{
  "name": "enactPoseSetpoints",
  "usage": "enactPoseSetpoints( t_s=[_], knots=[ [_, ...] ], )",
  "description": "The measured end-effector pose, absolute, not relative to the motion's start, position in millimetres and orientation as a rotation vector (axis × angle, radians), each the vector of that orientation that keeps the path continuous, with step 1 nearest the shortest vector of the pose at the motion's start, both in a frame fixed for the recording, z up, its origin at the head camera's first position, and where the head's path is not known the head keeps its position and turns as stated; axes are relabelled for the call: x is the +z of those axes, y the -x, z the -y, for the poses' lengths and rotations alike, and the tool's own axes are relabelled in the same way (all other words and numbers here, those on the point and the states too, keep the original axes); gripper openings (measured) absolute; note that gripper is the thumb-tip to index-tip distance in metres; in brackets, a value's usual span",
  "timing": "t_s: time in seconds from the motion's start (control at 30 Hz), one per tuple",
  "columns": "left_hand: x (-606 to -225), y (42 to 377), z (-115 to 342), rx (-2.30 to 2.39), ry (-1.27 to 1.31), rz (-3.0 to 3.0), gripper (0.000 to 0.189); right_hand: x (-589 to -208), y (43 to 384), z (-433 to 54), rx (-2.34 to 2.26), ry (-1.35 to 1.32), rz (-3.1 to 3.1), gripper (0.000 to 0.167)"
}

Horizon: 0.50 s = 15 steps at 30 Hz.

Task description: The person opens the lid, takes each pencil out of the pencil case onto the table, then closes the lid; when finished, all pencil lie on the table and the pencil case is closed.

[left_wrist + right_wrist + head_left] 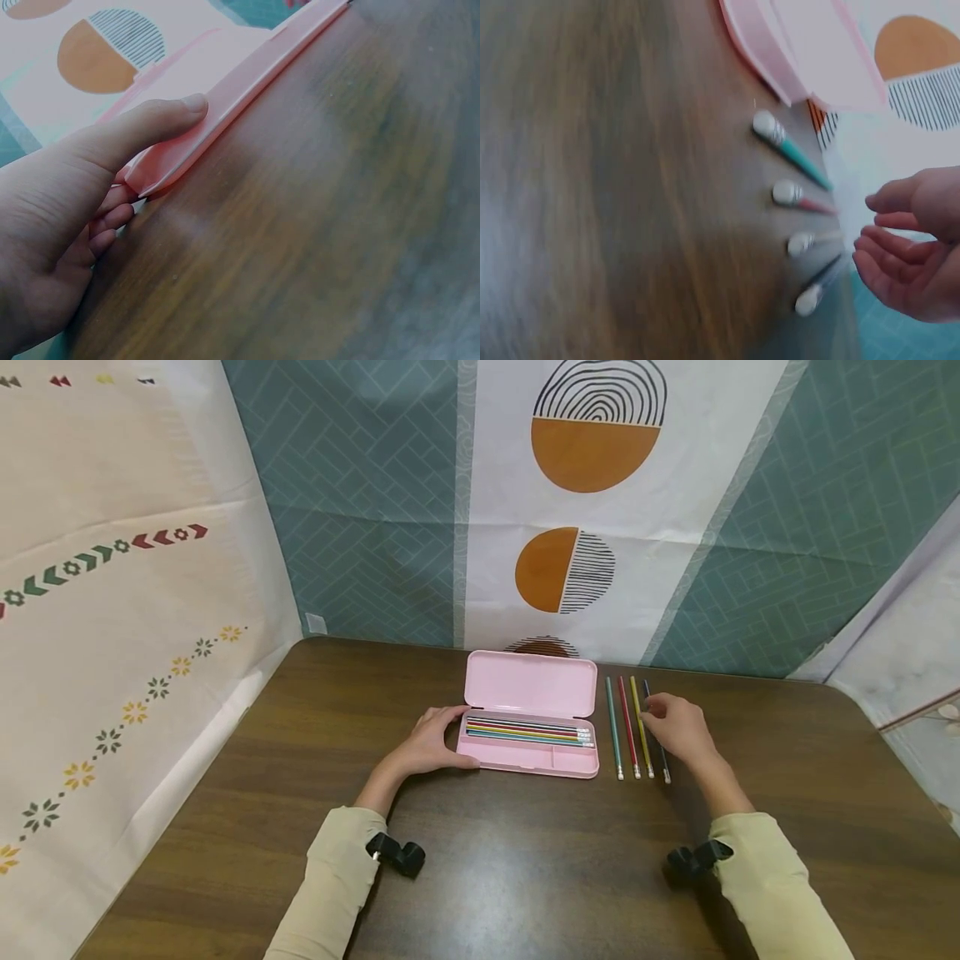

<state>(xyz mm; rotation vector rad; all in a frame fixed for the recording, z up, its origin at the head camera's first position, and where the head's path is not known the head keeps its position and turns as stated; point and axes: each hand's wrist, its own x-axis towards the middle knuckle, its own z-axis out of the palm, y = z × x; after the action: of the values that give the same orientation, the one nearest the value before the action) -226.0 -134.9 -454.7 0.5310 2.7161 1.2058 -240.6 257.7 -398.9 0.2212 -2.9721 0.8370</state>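
Observation:
A pink pencil case lies with its lid raised at the back, several coloured pencils side by side inside. My left hand grips the case's left end, thumb against the front wall and fingers around the side. To the right of the case, a teal pencil, a red pencil, a yellow pencil and a dark pencil lie in a row, white erasers toward me. Over the dark pencil is my right hand, loosely bent fingertips near the yellow one; nothing shows between thumb and fingers.
The brown wooden table meets a patterned cloth backdrop just behind the raised lid. A pale cloth hangs on the left. Black camera mounts sit on both wrists.

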Motion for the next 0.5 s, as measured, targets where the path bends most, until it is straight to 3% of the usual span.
enactPoseSetpoints(
  t_s=[0.5],
  knots=[
    [-453, 225, 134, 1.218, -0.517, -2.712, 0.096, -394, 234, -187, 0.974, -0.733, 2.945, 0.022]
  ],
)
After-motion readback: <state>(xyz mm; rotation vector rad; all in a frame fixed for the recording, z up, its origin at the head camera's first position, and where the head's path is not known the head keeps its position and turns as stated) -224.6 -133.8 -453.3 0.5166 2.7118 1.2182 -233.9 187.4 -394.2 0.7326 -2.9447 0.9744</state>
